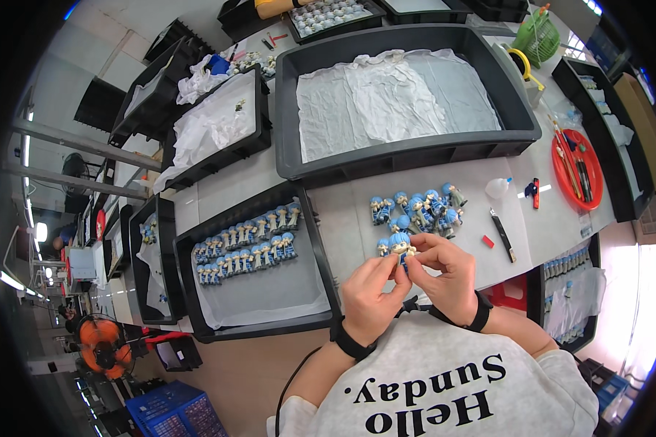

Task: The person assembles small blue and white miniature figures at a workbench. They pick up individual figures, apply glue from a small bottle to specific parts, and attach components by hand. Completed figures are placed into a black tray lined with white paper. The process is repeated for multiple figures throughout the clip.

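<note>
Head view: both hands meet over the near edge of the pale worktop [357, 218], pinching one small blue-haired figurine [400, 245] between them. Left hand [368, 295] is curled, thumb and forefinger closed on the figurine's underside; right hand [448, 273] grips its side with bent fingers. Each wrist wears a black band. Just beyond lies a cluster of about ten glossy figurines [419, 206]. Left of the hands, a black rectangular tray [189, 291], cloth-lined, carries two rows of figurines. One deep black bin [408, 149] holds crumpled white cloth.
</note>
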Action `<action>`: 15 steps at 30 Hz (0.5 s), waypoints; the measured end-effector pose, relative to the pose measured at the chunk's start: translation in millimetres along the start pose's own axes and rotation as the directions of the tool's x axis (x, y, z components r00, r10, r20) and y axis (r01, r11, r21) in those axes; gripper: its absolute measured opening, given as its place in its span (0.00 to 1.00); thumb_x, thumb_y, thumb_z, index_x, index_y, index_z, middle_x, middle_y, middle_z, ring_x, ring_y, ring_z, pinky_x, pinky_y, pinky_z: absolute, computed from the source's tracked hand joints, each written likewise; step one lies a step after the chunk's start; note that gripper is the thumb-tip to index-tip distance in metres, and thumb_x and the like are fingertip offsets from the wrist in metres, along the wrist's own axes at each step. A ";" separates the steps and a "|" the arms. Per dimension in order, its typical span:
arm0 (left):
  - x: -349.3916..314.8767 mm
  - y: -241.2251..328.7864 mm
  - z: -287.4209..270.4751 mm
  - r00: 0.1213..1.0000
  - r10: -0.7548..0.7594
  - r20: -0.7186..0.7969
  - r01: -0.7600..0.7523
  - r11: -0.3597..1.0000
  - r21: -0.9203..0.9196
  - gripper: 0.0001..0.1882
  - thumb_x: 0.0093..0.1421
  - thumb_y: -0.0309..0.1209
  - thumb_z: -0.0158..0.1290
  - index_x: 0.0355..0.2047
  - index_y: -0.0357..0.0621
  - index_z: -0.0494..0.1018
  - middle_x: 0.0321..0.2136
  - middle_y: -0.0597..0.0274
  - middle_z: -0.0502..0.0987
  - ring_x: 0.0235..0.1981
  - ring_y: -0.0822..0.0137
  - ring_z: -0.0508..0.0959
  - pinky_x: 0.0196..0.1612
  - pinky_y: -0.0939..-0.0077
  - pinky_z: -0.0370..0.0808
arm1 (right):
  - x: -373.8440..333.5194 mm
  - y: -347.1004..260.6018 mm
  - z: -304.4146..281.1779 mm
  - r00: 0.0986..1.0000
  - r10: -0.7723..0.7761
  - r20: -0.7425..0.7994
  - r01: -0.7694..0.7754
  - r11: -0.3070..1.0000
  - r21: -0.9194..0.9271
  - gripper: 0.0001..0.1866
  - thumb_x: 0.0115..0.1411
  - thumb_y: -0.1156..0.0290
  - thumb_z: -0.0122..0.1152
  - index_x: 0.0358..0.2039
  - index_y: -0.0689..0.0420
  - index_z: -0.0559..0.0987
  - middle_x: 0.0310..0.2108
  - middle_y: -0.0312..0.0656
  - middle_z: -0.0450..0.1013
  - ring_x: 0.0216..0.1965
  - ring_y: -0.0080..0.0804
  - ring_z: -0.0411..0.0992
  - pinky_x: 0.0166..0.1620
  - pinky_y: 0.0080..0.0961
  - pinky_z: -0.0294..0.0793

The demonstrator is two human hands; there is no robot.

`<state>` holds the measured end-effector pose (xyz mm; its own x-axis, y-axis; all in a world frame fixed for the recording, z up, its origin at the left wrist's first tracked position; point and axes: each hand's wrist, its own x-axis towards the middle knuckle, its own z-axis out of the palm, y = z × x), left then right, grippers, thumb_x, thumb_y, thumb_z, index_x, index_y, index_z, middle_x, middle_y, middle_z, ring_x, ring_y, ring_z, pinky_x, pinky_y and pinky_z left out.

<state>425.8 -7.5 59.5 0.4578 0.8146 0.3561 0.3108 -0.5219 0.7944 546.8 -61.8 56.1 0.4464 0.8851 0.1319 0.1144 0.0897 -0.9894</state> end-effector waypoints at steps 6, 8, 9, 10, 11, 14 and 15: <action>2.4 0.5 1.1 0.981 0.189 -0.044 -0.182 0.975 0.130 0.12 0.43 0.20 0.56 0.31 0.35 0.73 0.23 0.57 0.73 0.22 0.61 0.74 0.24 0.74 0.71 | -3.2 0.5 3.2 0.999 0.009 -0.034 -0.006 0.996 0.092 0.06 0.49 0.82 0.58 0.29 0.69 0.75 0.41 0.49 0.70 0.37 0.29 0.73 0.39 0.20 0.74; 2.1 -0.1 1.5 0.974 0.223 -0.039 -0.216 0.967 0.137 0.12 0.44 0.20 0.56 0.32 0.34 0.72 0.23 0.57 0.73 0.22 0.60 0.73 0.23 0.73 0.71 | -3.6 0.2 4.7 0.999 -0.010 -0.052 0.016 0.994 0.111 0.05 0.48 0.83 0.58 0.29 0.68 0.75 0.42 0.50 0.69 0.39 0.31 0.73 0.39 0.20 0.73; 2.0 -0.2 1.7 0.972 0.230 -0.037 -0.224 0.965 0.134 0.12 0.44 0.20 0.56 0.32 0.34 0.72 0.23 0.57 0.72 0.22 0.60 0.73 0.23 0.73 0.71 | -3.8 -0.4 5.2 0.998 -0.031 -0.059 0.036 0.995 0.091 0.05 0.48 0.83 0.58 0.28 0.68 0.75 0.42 0.50 0.69 0.40 0.32 0.72 0.39 0.21 0.73; 2.0 -0.3 2.2 0.971 0.238 -0.034 -0.232 0.964 0.130 0.12 0.43 0.20 0.56 0.32 0.34 0.72 0.22 0.57 0.72 0.21 0.60 0.73 0.23 0.73 0.71 | -3.8 -0.6 5.3 0.996 -0.052 -0.067 0.057 0.996 0.071 0.05 0.48 0.84 0.58 0.28 0.68 0.75 0.43 0.50 0.69 0.40 0.33 0.72 0.40 0.21 0.73; 2.5 0.6 1.7 0.971 0.237 -0.033 -0.231 0.965 0.128 0.12 0.43 0.19 0.56 0.31 0.33 0.72 0.22 0.56 0.73 0.21 0.60 0.73 0.23 0.73 0.71 | -3.7 0.4 5.0 0.993 -0.101 -0.067 0.103 0.994 0.026 0.05 0.48 0.84 0.58 0.28 0.68 0.75 0.43 0.50 0.68 0.41 0.34 0.72 0.40 0.22 0.73; 4.2 3.6 0.1 0.968 0.249 -0.031 -0.243 0.961 0.129 0.12 0.42 0.18 0.57 0.30 0.33 0.72 0.22 0.55 0.74 0.21 0.60 0.74 0.23 0.75 0.71 | -3.2 7.7 3.2 0.966 -0.251 -0.053 0.246 0.965 -0.091 0.06 0.47 0.85 0.58 0.28 0.67 0.74 0.45 0.50 0.67 0.43 0.38 0.71 0.42 0.26 0.73; 4.7 3.6 0.2 0.964 0.264 -0.031 -0.258 0.957 0.131 0.12 0.42 0.18 0.57 0.30 0.32 0.72 0.22 0.55 0.73 0.20 0.60 0.74 0.23 0.75 0.71 | -3.1 10.7 2.3 0.952 -0.303 -0.044 0.296 0.948 -0.118 0.06 0.47 0.85 0.58 0.28 0.66 0.74 0.46 0.50 0.66 0.43 0.39 0.71 0.43 0.27 0.73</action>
<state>429.3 -5.6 64.0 0.4978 0.6555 0.5679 0.2888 -0.7427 0.6041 544.7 -62.5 44.9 0.4294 0.7955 0.4276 0.3449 0.2931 -0.8917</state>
